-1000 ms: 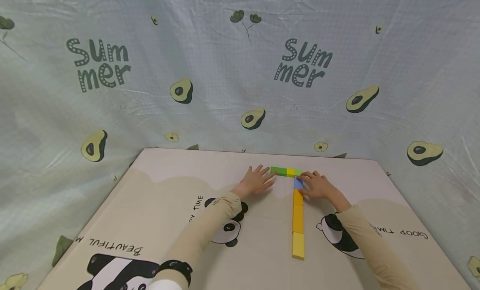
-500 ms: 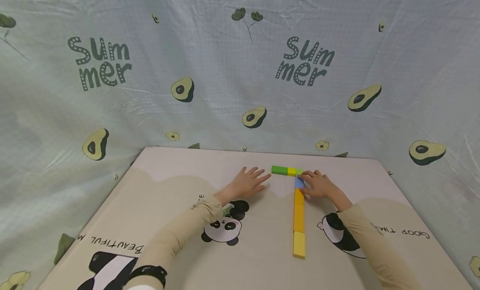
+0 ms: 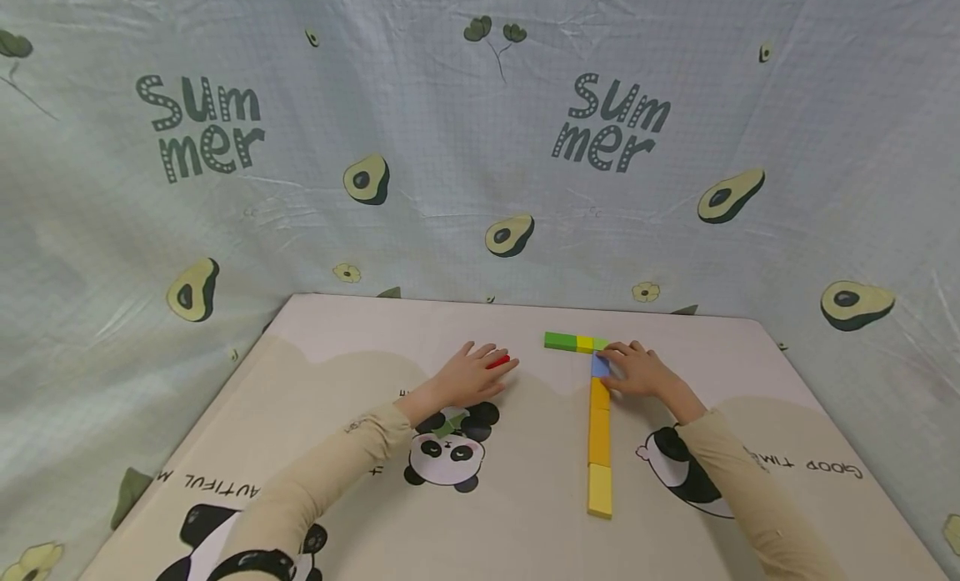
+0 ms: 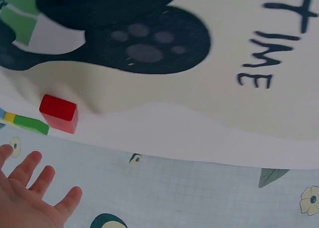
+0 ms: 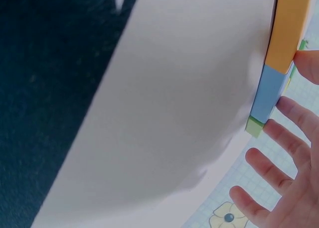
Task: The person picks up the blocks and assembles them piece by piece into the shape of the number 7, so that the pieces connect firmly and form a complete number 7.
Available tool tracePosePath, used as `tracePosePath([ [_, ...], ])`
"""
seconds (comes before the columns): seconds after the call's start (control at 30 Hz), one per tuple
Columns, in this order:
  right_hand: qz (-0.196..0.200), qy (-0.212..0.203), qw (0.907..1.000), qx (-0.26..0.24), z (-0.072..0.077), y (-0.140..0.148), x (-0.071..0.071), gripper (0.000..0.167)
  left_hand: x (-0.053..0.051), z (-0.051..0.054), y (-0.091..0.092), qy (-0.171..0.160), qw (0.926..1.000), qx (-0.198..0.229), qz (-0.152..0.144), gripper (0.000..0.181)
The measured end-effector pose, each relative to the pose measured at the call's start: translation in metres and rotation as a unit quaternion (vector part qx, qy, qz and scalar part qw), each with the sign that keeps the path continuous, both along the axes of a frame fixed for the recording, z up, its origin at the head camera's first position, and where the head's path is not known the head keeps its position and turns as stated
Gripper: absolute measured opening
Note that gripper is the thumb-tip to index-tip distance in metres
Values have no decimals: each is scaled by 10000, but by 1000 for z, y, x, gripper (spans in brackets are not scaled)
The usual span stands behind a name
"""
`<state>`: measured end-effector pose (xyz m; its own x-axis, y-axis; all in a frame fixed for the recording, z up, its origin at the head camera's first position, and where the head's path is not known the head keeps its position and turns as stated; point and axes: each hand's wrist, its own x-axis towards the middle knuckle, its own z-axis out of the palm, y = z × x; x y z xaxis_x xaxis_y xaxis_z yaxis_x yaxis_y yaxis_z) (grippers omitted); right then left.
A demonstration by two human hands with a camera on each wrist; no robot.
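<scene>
My left hand [image 3: 467, 379] hovers with spread fingers over a red block [image 3: 498, 362], part of which shows between the fingers in the head view. In the left wrist view the red block [image 4: 59, 113] stands on the table, and the hand [image 4: 37, 195] shows fingers apart from one another. At the corner of a line of blocks, my right hand [image 3: 637, 373] touches the blue block [image 5: 269, 92] with a fingertip, and its thumb lies by the orange block [image 5: 289, 29]. Beyond the blue block sits a light green block [image 5: 254, 126]; the right hand's other fingers are extended.
Left of the light green block, a yellow block [image 3: 585, 344] and a green block [image 3: 560, 342] form a short row. Another orange block [image 3: 599, 437] and a pale yellow block [image 3: 599, 490] continue the line toward the front. A printed cloth [image 3: 450, 147] hangs behind the table.
My left hand has moved left, away from the green block, and now lies over the red block, which has come into view between its fingers. The right hand has stayed in place.
</scene>
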<state>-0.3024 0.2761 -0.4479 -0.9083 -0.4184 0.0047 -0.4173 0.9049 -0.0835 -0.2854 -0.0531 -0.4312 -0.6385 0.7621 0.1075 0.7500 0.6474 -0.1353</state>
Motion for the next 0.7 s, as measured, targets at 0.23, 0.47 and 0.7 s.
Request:
tracePosePath([
  [0.23, -7, -45, 10000, 52, 3, 0, 0, 51, 7, -4, -13, 192, 9997, -73, 111, 46],
  [0.47, -6, 6, 10000, 25, 4, -2, 2, 50, 6, -11, -16, 535, 9980, -129, 306, 44],
  [0.7, 0, 5, 10000, -4, 6, -3, 5, 50, 1, -17, -10, 723, 9961, -246, 445, 41],
])
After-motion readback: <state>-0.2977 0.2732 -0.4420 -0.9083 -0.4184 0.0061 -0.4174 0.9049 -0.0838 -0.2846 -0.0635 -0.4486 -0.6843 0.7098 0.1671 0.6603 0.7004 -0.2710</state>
